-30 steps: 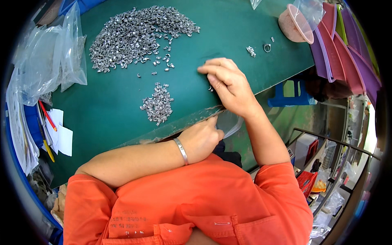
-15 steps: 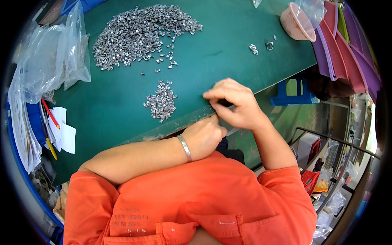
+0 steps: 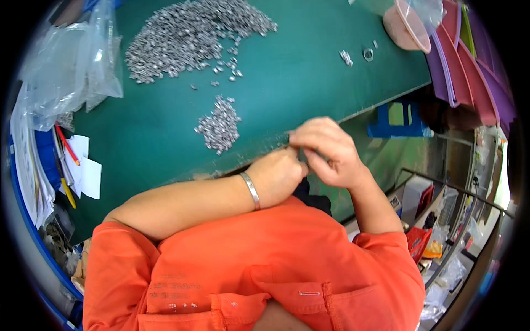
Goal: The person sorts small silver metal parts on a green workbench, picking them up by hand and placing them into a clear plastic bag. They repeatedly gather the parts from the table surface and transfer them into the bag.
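My left hand [image 3: 276,177] is closed at the near edge of the green table, with a silver bracelet [image 3: 249,191] round its wrist. Its fingertips are turned away, so whatever they grip is hidden. Just to its right, my right hand [image 3: 329,153] is bent with the fingertips drawn together close to the left thumb side; anything between them is too small or blurred to make out. Beyond my left hand lies a small heap of silvery curved metal pieces [image 3: 219,126]. A far larger pile of the same pieces [image 3: 182,38] spreads across the back of the table.
Clear plastic bags [image 3: 72,71] stand at the left, above papers and pens [image 3: 65,146]. At the far right are a pink basket [image 3: 406,27], a silver ring [image 3: 368,54] and a few metal pieces [image 3: 345,58]. Purple and red bins [image 3: 464,60] and a blue stool [image 3: 398,122] lie beyond the edge.
My right hand has come down and slightly right, its fingers curling toward my left hand. My left hand stays closed in nearly the same place. The whole view has shifted a little.
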